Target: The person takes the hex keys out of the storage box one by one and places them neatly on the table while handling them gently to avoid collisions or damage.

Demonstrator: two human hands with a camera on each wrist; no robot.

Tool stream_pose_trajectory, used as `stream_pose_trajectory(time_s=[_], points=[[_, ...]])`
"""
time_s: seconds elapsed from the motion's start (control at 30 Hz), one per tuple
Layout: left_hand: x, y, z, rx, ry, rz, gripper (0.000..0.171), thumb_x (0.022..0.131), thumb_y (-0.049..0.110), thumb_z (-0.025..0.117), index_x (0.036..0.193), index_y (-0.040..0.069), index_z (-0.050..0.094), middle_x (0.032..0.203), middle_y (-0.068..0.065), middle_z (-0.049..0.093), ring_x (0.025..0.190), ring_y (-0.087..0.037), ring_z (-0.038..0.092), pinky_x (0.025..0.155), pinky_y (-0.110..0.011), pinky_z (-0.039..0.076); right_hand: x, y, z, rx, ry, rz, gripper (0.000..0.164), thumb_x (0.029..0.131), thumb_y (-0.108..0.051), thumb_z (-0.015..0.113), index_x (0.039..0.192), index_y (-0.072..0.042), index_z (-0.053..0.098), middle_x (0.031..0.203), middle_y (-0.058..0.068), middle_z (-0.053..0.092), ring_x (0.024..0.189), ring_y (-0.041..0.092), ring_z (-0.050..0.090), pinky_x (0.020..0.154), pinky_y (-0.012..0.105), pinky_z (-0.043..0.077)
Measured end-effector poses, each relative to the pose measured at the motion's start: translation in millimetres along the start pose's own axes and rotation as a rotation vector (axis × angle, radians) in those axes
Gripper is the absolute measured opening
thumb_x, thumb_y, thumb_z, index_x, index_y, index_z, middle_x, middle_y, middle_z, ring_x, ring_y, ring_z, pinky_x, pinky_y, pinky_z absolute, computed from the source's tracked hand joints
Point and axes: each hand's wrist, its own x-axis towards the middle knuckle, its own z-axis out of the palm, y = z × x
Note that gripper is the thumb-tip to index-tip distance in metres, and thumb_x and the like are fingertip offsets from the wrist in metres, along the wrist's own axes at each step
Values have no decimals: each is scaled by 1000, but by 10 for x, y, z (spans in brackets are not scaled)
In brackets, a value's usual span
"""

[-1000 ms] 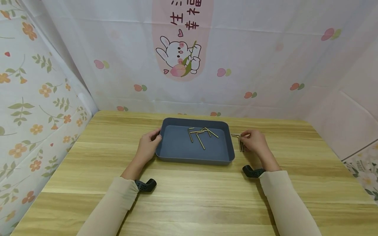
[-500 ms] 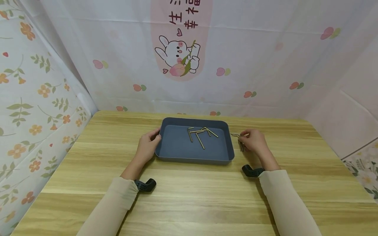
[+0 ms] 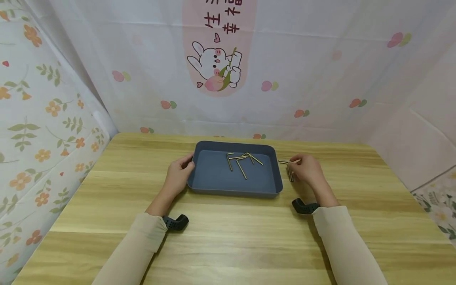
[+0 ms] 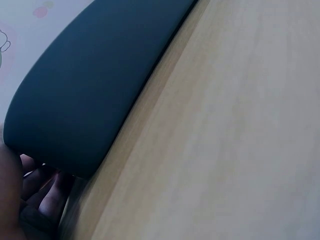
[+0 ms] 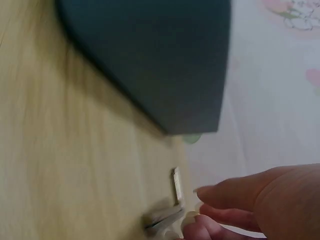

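Note:
My left hand [image 3: 178, 176] holds the left side of a dark blue-grey rectangular tray [image 3: 213, 180], thumb at the rim. In the left wrist view, its curled fingers [image 4: 52, 200] lie against the tray's outer wall [image 4: 95, 90]. Several brass-coloured L-shaped hex keys [image 3: 242, 169] lie crossed inside the tray. Just right of the tray, my right hand [image 3: 307, 170] pinches at the bend of hex keys [image 3: 290, 175] close over the table. Its fingertips partly hide them. In the right wrist view, one short arm of a hex key [image 5: 177, 185] points up beside the thumb.
The wood-grain table [image 3: 228, 237] carries the tray near its back edge. A white printed cloth [image 3: 303, 71] hangs behind, and a floral cloth [image 3: 53, 118] on the left. Each wrist wears a black camera mount [image 3: 176, 223].
The right hand stays at the hex keys beside the tray, which have shifted slightly under its fingertips. The left hand and the tray have not visibly moved.

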Motion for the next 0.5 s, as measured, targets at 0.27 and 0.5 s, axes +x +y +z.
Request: stream_pose_trajectory(time_s=[0.27, 0.5], points=[[8, 22, 14, -13, -8, 2, 46, 104, 16, 50, 149, 9, 51, 151, -14, 53, 140, -27, 52, 109, -46, 48, -87, -142, -114, 85, -99, -68, 43, 103, -22, 57, 136, 6, 56, 110, 28, 65, 77, 26, 68, 69, 37, 62], [-3, 10, -1, -18, 5, 10, 45, 104, 16, 51, 148, 9, 53, 150, -13, 55, 139, -27, 52, 109, -46, 49, -40, -338, -216, 133, -204, -103, 42, 105, -18, 54, 137, 7, 55, 108, 22, 65, 84, 22, 66, 73, 35, 62]])
